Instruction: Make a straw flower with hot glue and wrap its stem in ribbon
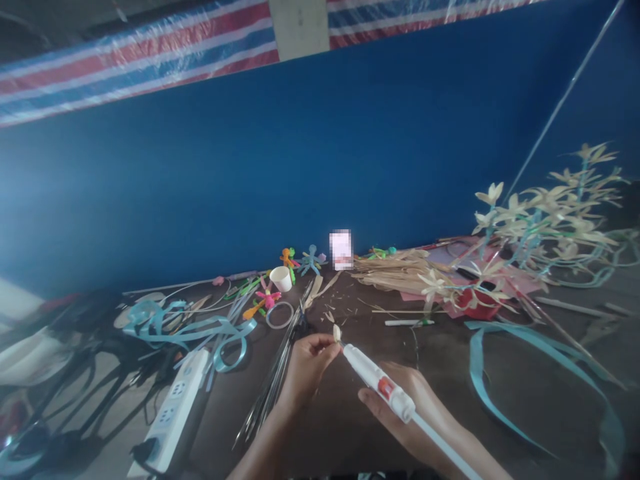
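Note:
My left hand (313, 363) pinches a small pale petal-shaped piece (337, 332) between thumb and fingertips. In my right hand (400, 400) lies a white pen-shaped glue gun (373, 377) with an orange-red switch. A white cord or stick runs from its back end toward the lower right. The tool's narrow tip points up and left, right beside the petal piece; whether they touch I cannot tell. Small pale scraps (330, 316) are scattered on the dark table (345, 427) just beyond my left hand.
Thin metal wires (277, 380) and a white power strip (175, 407) lie to the left, near blue ribbon (230, 357). A paper cup (281, 279) stands behind a clear ring (280, 315). Dried husk strips (395, 272), pale flowers (545, 200) and more ribbon (480, 373) are right.

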`<state>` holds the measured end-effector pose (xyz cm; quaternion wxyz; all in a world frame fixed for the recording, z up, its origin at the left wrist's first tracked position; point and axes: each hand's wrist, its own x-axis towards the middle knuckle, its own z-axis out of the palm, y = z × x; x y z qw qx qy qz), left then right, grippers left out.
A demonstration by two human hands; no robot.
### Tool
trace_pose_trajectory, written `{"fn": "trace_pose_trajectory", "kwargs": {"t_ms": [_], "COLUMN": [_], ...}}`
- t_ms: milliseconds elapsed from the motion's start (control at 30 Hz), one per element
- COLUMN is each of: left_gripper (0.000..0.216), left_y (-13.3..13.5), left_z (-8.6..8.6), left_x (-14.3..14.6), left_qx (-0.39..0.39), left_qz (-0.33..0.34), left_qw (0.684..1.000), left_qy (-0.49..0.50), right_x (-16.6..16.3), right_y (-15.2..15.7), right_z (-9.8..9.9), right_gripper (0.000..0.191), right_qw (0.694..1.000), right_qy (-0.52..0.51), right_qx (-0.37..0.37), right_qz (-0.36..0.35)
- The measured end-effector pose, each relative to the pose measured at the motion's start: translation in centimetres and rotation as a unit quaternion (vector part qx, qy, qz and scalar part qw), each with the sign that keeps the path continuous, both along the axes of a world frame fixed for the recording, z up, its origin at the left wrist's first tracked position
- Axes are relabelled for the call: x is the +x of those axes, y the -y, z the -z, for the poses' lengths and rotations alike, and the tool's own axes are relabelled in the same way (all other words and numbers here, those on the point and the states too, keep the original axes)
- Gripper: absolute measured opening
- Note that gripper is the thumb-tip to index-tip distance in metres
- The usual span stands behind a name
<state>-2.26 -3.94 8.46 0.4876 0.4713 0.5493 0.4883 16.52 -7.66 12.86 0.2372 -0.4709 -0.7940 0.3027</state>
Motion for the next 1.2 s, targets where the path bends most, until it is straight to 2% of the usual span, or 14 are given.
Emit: {"fn": "trace_pose_trajectory", "kwargs": {"t_ms": [333, 533, 733, 1000, 1200], "left_gripper": [0.013, 0.013, 0.010, 0.012, 0.013], "left_y": [0.0, 0.2, 0.0, 0.2, 0.2], "left_z": [-0.1, -0.2, -0.4, -0.4, -0.1], "left_x": [0.1, 0.4, 0.4, 0.7, 0.5], "left_qx": [0.005, -0.002, 0.001, 0.001, -0.010], "left_qz": [-0.014, -0.018, -0.007, -0.011, -0.016], "left_qw": [1.000, 1.000, 1.000, 1.000, 1.000], "left_qy": [-0.015, 0.002, 0.016, 0.013, 0.022], "right_x": [-0.3, 0.0, -0.2, 0.3, 0.1], "right_y": [0.0, -0.1, 0.1, 0.1, 0.1], "right_z": [0.4, 0.0, 0.8, -1.1, -0.4], "right_gripper": [0.030, 0.030, 0.031, 0.029, 0.028], "right_qw": [1.000, 1.000, 1.000, 1.000, 1.000], "right_qy": [0.008, 0.006, -0.005, -0.021, -0.021], "right_qx": [0.008, -0.009, 0.009, -0.008, 0.003], "right_qz": [0.019, 0.004, 0.023, -0.005, 0.008]}}
